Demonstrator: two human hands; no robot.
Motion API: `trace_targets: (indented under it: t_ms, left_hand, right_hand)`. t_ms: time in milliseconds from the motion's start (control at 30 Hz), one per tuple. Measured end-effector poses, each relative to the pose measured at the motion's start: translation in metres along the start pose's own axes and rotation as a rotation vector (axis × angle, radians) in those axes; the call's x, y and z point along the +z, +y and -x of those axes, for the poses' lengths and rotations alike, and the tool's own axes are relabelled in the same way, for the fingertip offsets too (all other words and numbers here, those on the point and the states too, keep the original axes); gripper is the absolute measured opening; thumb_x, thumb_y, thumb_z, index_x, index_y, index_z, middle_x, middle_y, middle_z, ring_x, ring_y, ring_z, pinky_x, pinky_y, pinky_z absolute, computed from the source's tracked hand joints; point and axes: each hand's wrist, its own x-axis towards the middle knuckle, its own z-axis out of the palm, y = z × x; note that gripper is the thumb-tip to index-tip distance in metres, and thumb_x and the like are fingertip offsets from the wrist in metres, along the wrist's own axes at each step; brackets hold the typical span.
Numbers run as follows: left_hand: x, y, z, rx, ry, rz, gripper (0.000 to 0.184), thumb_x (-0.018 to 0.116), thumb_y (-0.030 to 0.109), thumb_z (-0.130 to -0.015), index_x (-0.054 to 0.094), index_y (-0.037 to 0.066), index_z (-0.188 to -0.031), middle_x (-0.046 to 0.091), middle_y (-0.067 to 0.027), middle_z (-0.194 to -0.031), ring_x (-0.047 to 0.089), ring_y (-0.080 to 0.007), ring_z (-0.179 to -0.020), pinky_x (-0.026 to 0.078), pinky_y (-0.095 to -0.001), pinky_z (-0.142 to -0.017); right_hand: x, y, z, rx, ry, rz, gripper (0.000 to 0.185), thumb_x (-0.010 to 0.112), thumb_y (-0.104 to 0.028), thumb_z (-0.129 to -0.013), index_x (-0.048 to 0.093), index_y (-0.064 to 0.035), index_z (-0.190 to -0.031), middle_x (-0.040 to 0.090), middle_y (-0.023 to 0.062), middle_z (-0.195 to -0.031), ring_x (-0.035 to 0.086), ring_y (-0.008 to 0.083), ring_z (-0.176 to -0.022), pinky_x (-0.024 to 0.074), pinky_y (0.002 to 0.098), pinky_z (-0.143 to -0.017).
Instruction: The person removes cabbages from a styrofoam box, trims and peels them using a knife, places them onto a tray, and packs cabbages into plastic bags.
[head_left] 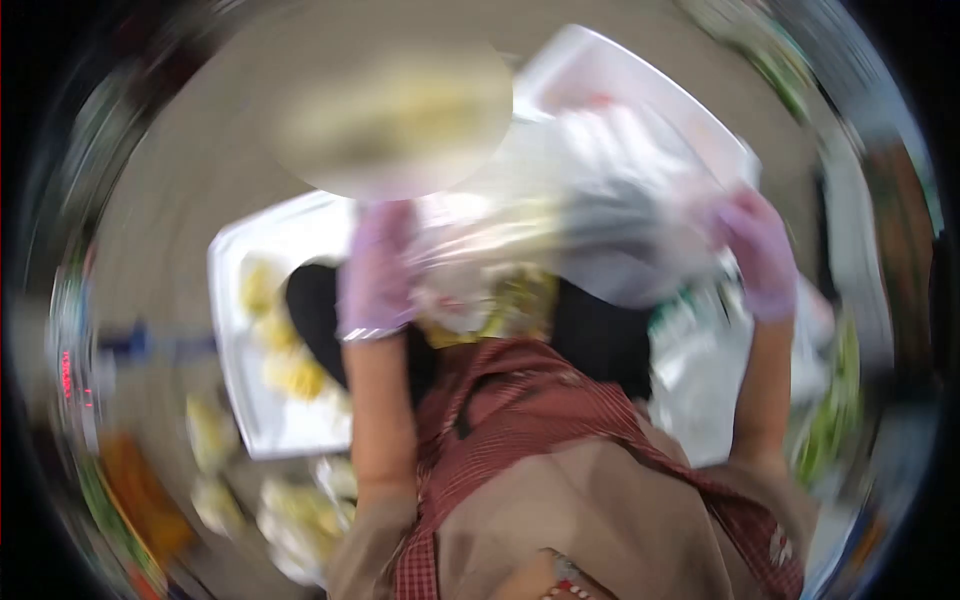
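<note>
A clear plastic bag (500,225) stretches sideways between my two hands, smeared by motion, with yellowish and dark patches showing at its middle. My left hand (378,265), in a thin purple glove, is at the bag's left side and appears closed on it; a blurred oval hides its fingertips. At the right end, my right hand (757,250), gloved the same way, has its fingers closed on the plastic. Below the bag, between my knees, are yellow-green items (515,300) in clear wrapping. Inside the blurred oval, a yellowish shape (400,110) cannot be made out.
A white tray (228,330) at left holds several yellow pieces (290,365). Another white container (640,60) stands beyond the bag. Several pale yellow wrapped items (295,525) lie on the floor at lower left. White plastic (705,350) lies by my right knee, long green vegetables (835,400) farther right.
</note>
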Motion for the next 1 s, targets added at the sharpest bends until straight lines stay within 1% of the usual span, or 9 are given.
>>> trace_targets:
  t_ms: [67,133,233,433,567,667,800,867,1000]
  left_hand:
    - [0.004,-0.025,-0.007,0.205,-0.263,-0.24,0.037,0.048,0.02,-0.094,0.051,0.001,-0.126,0.054,-0.0105,-0.127,0.051,-0.0198,-0.117,0.041,-0.0344,-0.1]
    - [0.046,-0.026,0.01,0.032,-0.387,-0.141,0.036,0.053,0.027,-0.091,0.057,0.0,-0.114,0.06,-0.0101,-0.112,0.056,-0.018,-0.104,0.045,-0.0318,-0.089]
    - [0.119,-0.049,0.061,-0.291,-0.676,-0.418,0.03,0.058,0.032,-0.088,0.062,0.003,-0.096,0.061,-0.004,-0.079,0.057,-0.0127,-0.06,0.044,-0.0246,-0.055]
    - [0.151,-0.164,0.124,-0.673,-1.31,-0.667,0.036,0.058,0.029,-0.091,0.058,0.001,-0.113,0.061,-0.005,-0.085,0.056,-0.0092,-0.065,0.046,-0.0214,-0.063]
    - [0.135,-0.22,0.143,-0.724,-1.392,-0.872,0.026,0.057,0.02,-0.089,0.059,0.001,-0.108,0.059,-0.0015,-0.08,0.053,-0.0076,-0.065,0.046,-0.0213,-0.06]
    - [0.131,-0.226,0.141,-0.684,-1.416,-0.988,0.028,0.057,0.02,-0.09,0.059,0.001,-0.11,0.06,-0.0015,-0.081,0.054,-0.0081,-0.069,0.046,-0.0216,-0.063]
    - [0.134,-0.225,0.133,-0.886,-1.278,-0.815,0.03,0.056,0.02,-0.091,0.058,-0.002,-0.112,0.06,-0.0024,-0.082,0.055,-0.0084,-0.07,0.047,-0.0221,-0.066]
    - [0.136,-0.222,0.134,-0.878,-1.267,-0.823,0.031,0.056,0.02,-0.092,0.056,-0.004,-0.112,0.059,-0.0024,-0.082,0.055,-0.0076,-0.07,0.047,-0.0223,-0.066]
    - [0.129,-0.224,0.132,-0.846,-1.296,-0.81,0.03,0.057,0.018,-0.092,0.056,-0.003,-0.114,0.06,-0.0034,-0.086,0.055,-0.0078,-0.072,0.047,-0.0216,-0.068]
  right_hand:
    - [-0.029,-0.011,0.034,0.134,0.122,0.082,0.016,0.06,-0.019,-0.085,0.054,-0.0043,-0.085,0.061,0.0044,-0.079,0.053,0.0083,-0.062,0.0448,0.0233,-0.061]
    - [-0.076,-0.007,0.065,0.175,0.227,0.076,0.014,0.06,-0.019,-0.085,0.055,-0.0058,-0.082,0.058,0.001,-0.074,0.05,0.0068,-0.06,0.0424,0.0215,-0.058]
    - [-0.151,0.035,0.128,0.289,0.463,0.008,0.013,0.063,-0.018,-0.082,0.057,-0.0067,-0.081,0.052,-0.0027,-0.066,0.048,0.0057,-0.056,0.0418,0.0208,-0.053]
    - [-0.235,0.16,0.264,0.691,0.81,0.193,0.013,0.063,-0.017,-0.074,0.058,-0.0063,-0.07,0.047,-0.0008,-0.058,0.044,0.0087,-0.05,0.0427,0.0255,-0.048]
    - [-0.264,0.253,0.344,1.06,0.687,0.609,0.018,0.06,-0.017,-0.072,0.062,0.0009,-0.068,0.056,0.011,-0.057,0.05,0.0193,-0.044,0.0447,0.0327,-0.045]
    - [-0.263,0.288,0.365,1.084,0.78,0.652,0.021,0.06,-0.017,-0.073,0.065,0.0026,-0.07,0.06,0.0132,-0.062,0.054,0.0217,-0.045,0.0457,0.0342,-0.046]
    - [-0.232,0.278,0.33,0.835,1.118,0.519,0.046,0.068,-0.036,-0.074,0.062,0.0048,-0.095,0.065,0.022,-0.082,0.064,0.0262,-0.077,0.0492,0.037,-0.07]
    - [-0.245,0.328,0.322,0.913,1.251,0.543,0.053,0.07,-0.04,-0.074,0.059,0.0032,-0.102,0.064,0.0178,-0.089,0.061,0.0227,-0.088,0.0466,0.0357,-0.077]
    - [-0.238,0.365,0.292,0.999,0.709,0.819,0.058,0.069,-0.042,-0.075,0.057,0.0005,-0.112,0.063,0.0185,-0.098,0.06,0.0286,-0.095,0.0445,0.0381,-0.086]
